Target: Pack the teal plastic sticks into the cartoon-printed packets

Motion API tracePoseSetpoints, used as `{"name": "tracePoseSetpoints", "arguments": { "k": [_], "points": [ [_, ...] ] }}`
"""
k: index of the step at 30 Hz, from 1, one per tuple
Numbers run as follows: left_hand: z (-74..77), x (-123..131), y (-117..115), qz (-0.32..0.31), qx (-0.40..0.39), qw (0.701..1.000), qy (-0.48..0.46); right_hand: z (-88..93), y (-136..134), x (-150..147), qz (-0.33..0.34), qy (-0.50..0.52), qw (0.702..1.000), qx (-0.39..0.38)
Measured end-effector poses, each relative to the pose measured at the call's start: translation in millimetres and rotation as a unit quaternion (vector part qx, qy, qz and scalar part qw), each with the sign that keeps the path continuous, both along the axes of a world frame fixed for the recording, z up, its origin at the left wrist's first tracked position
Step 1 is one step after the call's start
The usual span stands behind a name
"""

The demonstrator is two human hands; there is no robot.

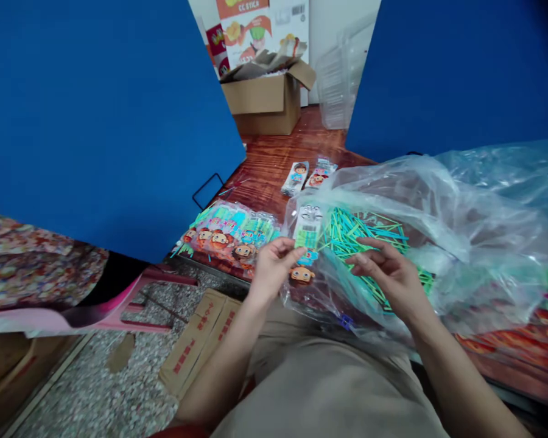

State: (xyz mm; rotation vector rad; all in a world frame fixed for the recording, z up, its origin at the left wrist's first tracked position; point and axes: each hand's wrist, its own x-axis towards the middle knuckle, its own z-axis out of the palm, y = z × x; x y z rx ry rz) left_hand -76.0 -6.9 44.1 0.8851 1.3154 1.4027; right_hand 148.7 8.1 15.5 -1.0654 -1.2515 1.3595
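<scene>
My left hand (276,264) pinches the edge of a small clear packet (302,275) printed with a cartoon face, with green sticks showing in its upper part. To its right, my right hand (388,274) hovers over a loose pile of thin green and blue plastic sticks (347,234), thumb and fingers apart, nothing visible between them. The sticks lie in a large clear plastic bag (420,182) spread across the table. Left of my left hand lies a row of similar cartoon packets (219,237) with green sticks on them.
Two small packets (296,177) lie farther back on the reddish wood-patterned table (274,158). An open cardboard box (260,100) and clear plastic trays (338,79) stand behind. Large blue panels (95,121) flank both sides. A pink stool (132,298) and flattened cardboard (196,340) are at lower left.
</scene>
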Motion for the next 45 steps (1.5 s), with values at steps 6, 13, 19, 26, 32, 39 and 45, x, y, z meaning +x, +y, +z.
{"name": "tracePoseSetpoints", "arguments": {
  "k": [6,13,19,26,32,39,45],
  "points": [
    [13.8,-88.6,29.1,0.094,0.003,0.973,0.213,-21.7,3.3,-0.2,0.038,-0.055,0.998,-0.014],
    [-3.8,-137.1,47.2,0.127,-0.086,0.889,0.432,-32.4,1.6,-4.5,0.065,-0.115,0.991,0.015],
    [5.7,-125.1,44.1,0.1,-0.199,0.74,0.635,-37.1,8.4,-2.8,0.078,-0.141,0.987,0.023],
    [16.9,-104.9,33.1,0.115,-0.177,0.66,0.721,-13.9,46.7,-15.5,0.05,-0.285,0.946,0.147],
    [16.4,-93.3,22.9,0.136,-0.036,0.673,0.726,-0.4,102.2,-53.4,0.015,-0.451,0.867,0.213],
    [11.2,-61.2,2.5,0.081,0.125,0.713,0.685,-8.4,130.0,-92.0,0.045,-0.618,0.763,0.183],
    [2.1,-41.0,-9.2,0.031,0.156,0.742,0.651,-12.4,140.3,-88.2,0.03,-0.612,0.768,0.186]
  ]
}}
